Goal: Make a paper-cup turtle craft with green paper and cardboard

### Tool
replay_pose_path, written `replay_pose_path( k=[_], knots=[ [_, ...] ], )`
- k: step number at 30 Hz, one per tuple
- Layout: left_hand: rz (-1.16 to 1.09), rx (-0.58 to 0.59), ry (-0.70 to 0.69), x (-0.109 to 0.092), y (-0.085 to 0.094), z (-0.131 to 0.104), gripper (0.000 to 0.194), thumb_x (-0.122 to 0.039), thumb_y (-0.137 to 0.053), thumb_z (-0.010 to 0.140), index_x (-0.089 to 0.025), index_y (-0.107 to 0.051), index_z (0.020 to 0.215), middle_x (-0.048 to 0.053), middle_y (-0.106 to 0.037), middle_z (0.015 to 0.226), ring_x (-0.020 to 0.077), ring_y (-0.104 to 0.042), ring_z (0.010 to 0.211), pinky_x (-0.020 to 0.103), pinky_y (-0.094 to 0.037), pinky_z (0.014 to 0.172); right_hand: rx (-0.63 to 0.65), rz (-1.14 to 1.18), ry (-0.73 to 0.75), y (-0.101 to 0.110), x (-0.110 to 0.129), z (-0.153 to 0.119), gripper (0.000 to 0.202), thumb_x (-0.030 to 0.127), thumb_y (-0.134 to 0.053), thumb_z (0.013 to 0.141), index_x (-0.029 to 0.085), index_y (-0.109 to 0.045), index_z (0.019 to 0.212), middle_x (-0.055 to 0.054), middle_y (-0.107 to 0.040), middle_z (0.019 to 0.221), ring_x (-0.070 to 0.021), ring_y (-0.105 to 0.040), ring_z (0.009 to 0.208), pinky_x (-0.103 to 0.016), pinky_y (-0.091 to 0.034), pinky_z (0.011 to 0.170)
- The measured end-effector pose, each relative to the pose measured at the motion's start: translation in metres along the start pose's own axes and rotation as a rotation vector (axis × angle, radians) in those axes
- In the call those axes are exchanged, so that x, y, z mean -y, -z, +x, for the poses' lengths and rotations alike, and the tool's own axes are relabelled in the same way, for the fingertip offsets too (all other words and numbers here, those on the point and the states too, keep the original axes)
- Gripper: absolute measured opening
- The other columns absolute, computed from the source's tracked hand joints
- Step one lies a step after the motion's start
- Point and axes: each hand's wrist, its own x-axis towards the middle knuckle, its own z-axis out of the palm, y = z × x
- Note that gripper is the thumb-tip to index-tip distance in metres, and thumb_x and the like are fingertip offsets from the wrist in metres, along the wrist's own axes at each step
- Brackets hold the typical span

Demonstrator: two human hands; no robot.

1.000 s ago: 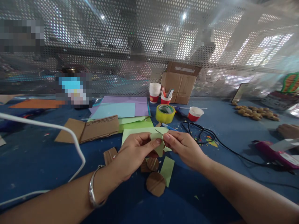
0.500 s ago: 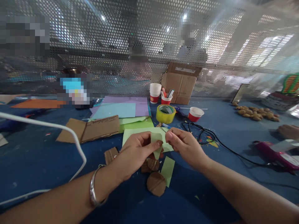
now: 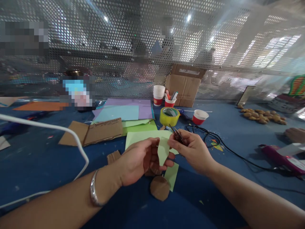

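Note:
A leaf-shaped piece of light green paper (image 3: 163, 152) is held up between my hands, its lower end narrowing to a point. My right hand (image 3: 192, 146) is closed around a small pair of scissors (image 3: 176, 133) with the blades pointing up and left, while its thumb and finger pinch the paper's right edge. Palm up, my left hand (image 3: 140, 159) has loosely spread fingers under and behind the paper, its thumb off the sheet. Below lie a round cardboard disc (image 3: 159, 188), a light green paper strip (image 3: 172, 178) and other cardboard pieces, partly hidden by my left hand.
Behind my hands are stacked coloured papers (image 3: 116, 111), folded cardboard (image 3: 103, 132), yellow tape (image 3: 169, 116), paper cups (image 3: 200, 116) and a cardboard box (image 3: 184, 86). A white cable (image 3: 78, 143) crosses at left, a black cable (image 3: 233, 152) at right. Another person's hand (image 3: 295, 135) is far right.
My left thumb has come off the green paper and those fingers have opened. My right hand has taken the paper's edge, with the scissors now pointing up in its grip.

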Motion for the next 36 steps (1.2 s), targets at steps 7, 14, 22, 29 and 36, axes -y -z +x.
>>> replay_pose_path(
  k=[7,14,22,29,36],
  knots=[
    [0.057,0.034,-0.013,0.003,0.004,-0.001,0.018,-0.030,-0.065,0.088,-0.015,-0.074,0.082,0.006,-0.067,0.082,0.0117,-0.059,0.065,0.021,-0.045,0.057,0.011,0.022,-0.007,0.000,0.000,0.000,0.028,0.043,-0.075,0.084,0.018,-0.063,0.080,0.003,-0.055,0.070,-0.0108,-0.047,0.064,-0.024,-0.039,0.061],
    [0.050,-0.010,-0.114,0.004,0.007,0.000,0.022,-0.023,-0.086,0.073,-0.018,-0.065,0.076,-0.005,-0.056,0.066,0.0062,-0.049,0.054,0.020,-0.039,0.054,-0.015,-0.024,0.002,0.002,-0.001,-0.001,0.034,0.052,-0.068,0.087,0.018,-0.064,0.087,0.003,-0.049,0.069,-0.0097,-0.038,0.058,-0.024,-0.033,0.054],
    [-0.006,-0.192,-0.390,0.001,0.009,0.003,0.021,-0.023,-0.085,0.075,-0.018,-0.066,0.077,-0.002,-0.068,0.080,0.0114,-0.064,0.079,0.022,-0.047,0.069,0.021,-0.046,-0.066,0.002,-0.005,0.000,0.042,0.060,-0.054,0.095,0.018,-0.063,0.090,0.006,-0.032,0.063,-0.0085,-0.027,0.052,-0.024,-0.021,0.047],
    [-0.169,-0.289,-0.450,0.000,0.003,0.003,0.012,-0.009,-0.079,0.079,-0.014,-0.069,0.076,-0.002,-0.070,0.077,0.0091,-0.066,0.075,0.020,-0.054,0.073,0.096,-0.078,-0.077,-0.001,-0.005,0.002,0.042,0.057,-0.053,0.096,0.019,-0.060,0.082,0.007,-0.035,0.062,-0.0081,-0.029,0.052,-0.025,-0.024,0.049],
    [-0.272,-0.334,-0.459,0.006,-0.005,0.003,0.014,-0.002,-0.073,0.082,-0.012,-0.071,0.073,0.000,-0.072,0.077,0.0094,-0.070,0.073,0.018,-0.060,0.075,0.120,-0.033,-0.107,-0.004,-0.006,0.001,0.044,0.058,-0.052,0.097,0.019,-0.057,0.078,0.007,-0.032,0.059,-0.0077,-0.025,0.050,-0.025,-0.021,0.047]
  ],
)
